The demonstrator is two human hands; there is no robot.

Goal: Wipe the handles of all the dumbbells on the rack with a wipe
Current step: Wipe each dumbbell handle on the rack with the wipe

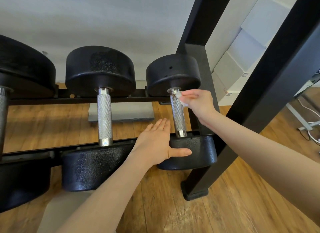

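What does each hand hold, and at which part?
The right hand pinches a small white wipe against the top of the rightmost dumbbell's handle. The left hand holds nothing; its thumb rests on that dumbbell's near head.

Two bare forearms come into view from below, uncovered all the way to the frame's edge, with no sleeve on either. The left hand (156, 144) wears nothing: no ring, no watch, no glove. The right hand (199, 102) is just as plain, its wrist free of any band or strap. The nails that show, on the left thumb and a right fingertip, are short and unpainted. No clothing shows anywhere on the person.
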